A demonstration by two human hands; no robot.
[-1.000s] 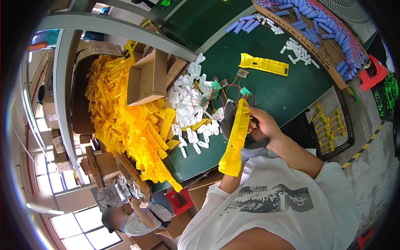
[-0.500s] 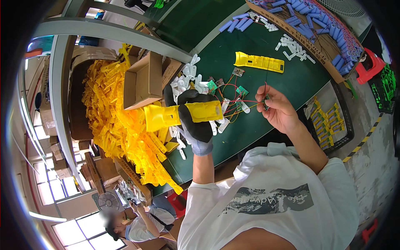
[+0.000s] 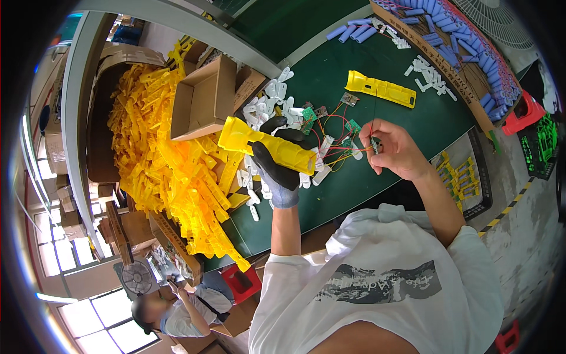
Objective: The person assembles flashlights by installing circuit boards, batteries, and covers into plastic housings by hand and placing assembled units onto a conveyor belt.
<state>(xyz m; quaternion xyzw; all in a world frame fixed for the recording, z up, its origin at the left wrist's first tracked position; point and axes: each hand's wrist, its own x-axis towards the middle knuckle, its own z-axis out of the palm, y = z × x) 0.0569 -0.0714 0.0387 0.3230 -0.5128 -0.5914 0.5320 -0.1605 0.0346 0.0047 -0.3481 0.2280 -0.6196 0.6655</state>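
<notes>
1. Over the middle of the table [image 3: 330,71], the left hand [image 3: 276,170], in a grey and black glove, is closed around a long yellow case [image 3: 284,152], which lies tilted across it.
2. Over the table's near right part, the bare right hand [image 3: 398,151] has its thumb and fingers drawn narrow, pinching a small circuit board [image 3: 375,145].
3. Thin red and yellow wires run from near that hand toward green circuit boards [image 3: 308,119] on the table's middle.
4. White plastic pieces [image 3: 257,111] lie strewn over the table's left part, close to the gloved hand.
5. A second yellow case [image 3: 382,88] lies flat on the table, beyond the right hand.
6. A big heap of yellow parts [image 3: 153,153] spreads along the table's left end, with an open cardboard box [image 3: 203,97] beside it.
7. At the table's far right edge, a large carton [image 3: 433,61] holds blue cylinders.
8. Below the table's right edge sits a black crate [image 3: 487,197] with yellow pieces inside.
</notes>
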